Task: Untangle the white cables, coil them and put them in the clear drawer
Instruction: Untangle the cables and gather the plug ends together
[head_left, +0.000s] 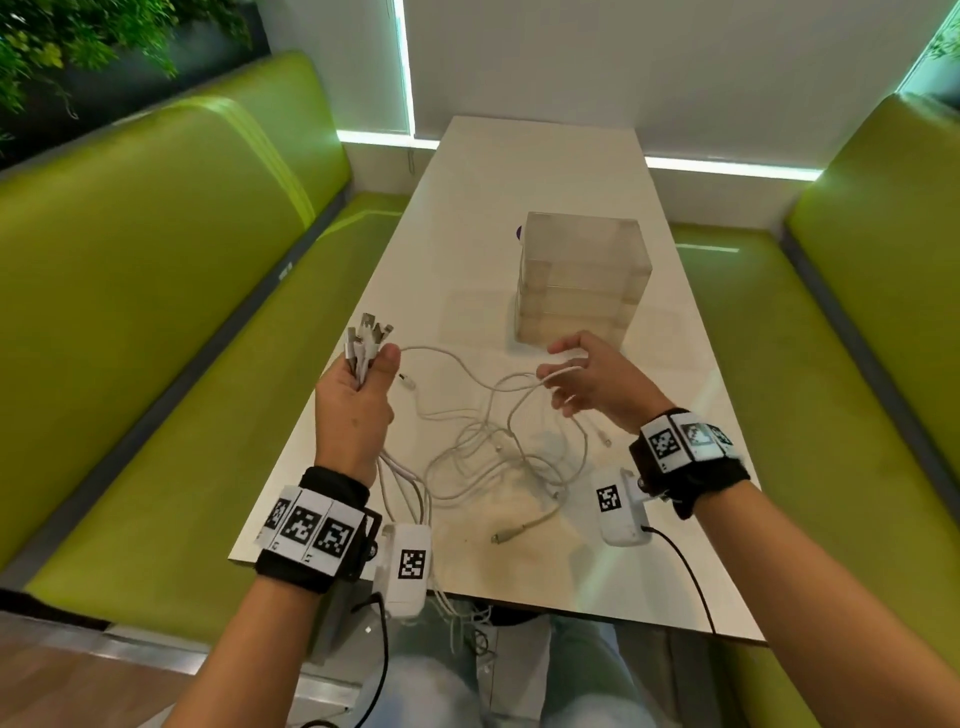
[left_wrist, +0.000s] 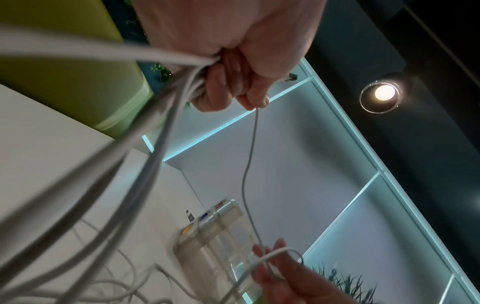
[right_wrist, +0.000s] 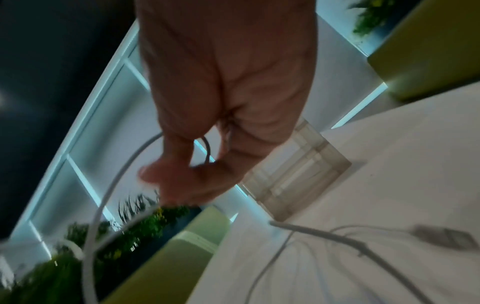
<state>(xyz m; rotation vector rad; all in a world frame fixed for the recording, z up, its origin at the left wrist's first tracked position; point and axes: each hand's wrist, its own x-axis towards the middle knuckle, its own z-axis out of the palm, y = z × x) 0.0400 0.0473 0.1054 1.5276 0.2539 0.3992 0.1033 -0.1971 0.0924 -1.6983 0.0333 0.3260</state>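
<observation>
1. While my left hand (head_left: 358, 395) clamps the bunched plugs (head_left: 366, 338), my right hand (head_left: 587, 382) pinches one white cable (head_left: 558, 371).
2. Below both grips, limp, light cables (head_left: 493, 452) sprawl tangled; I'd take hold near the plugs.

White cables (head_left: 498, 441), white table (head_left: 519, 176), green benches (head_left: 156, 260), black-and-white checkered wristbands (head_left: 311, 530).

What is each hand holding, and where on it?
Left hand grips the thin white cables bunched just below their plug ends; right hand pinches one cable's loop mid-length.
</observation>
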